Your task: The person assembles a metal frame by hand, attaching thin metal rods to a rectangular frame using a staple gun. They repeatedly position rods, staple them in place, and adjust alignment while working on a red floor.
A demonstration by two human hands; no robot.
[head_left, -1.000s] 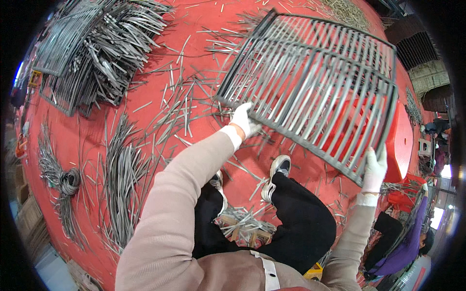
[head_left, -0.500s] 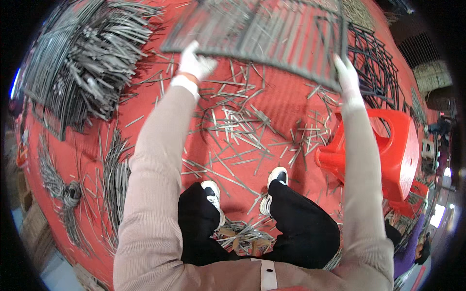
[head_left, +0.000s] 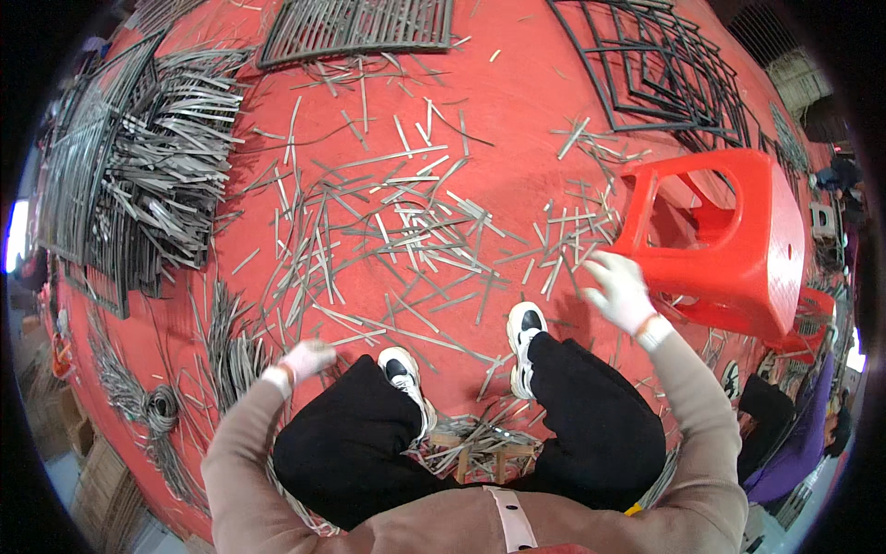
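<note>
My left hand point(head_left: 306, 358), in a white glove, is by my left knee, its fingers curled in and nothing seen in them. Beside it lies a bundle of grey strips point(head_left: 242, 365). My right hand point(head_left: 616, 288), also gloved, is raised over the floor with fingers apart and nothing held, close to a red plastic stool point(head_left: 784, 249) tipped on its side. At the far side a dark frame panel with grey slats point(head_left: 355, 28) lies on the red floor, away from both hands. Short cut strips point(head_left: 415, 226) are scattered between it and my feet.
Slatted panels with long loose strip ends point(head_left: 175, 138) are stacked at left. Bare dark frames point(head_left: 660, 78) lie in a pile at far right. A tied coil of strips point(head_left: 161, 406) sits at lower left. Someone in purple point(head_left: 798, 434) is at the right edge.
Half a second ago both hands gripped the slatted panel. Now it lies farther off on the floor, released, and both hands have drawn back toward my knees.
</note>
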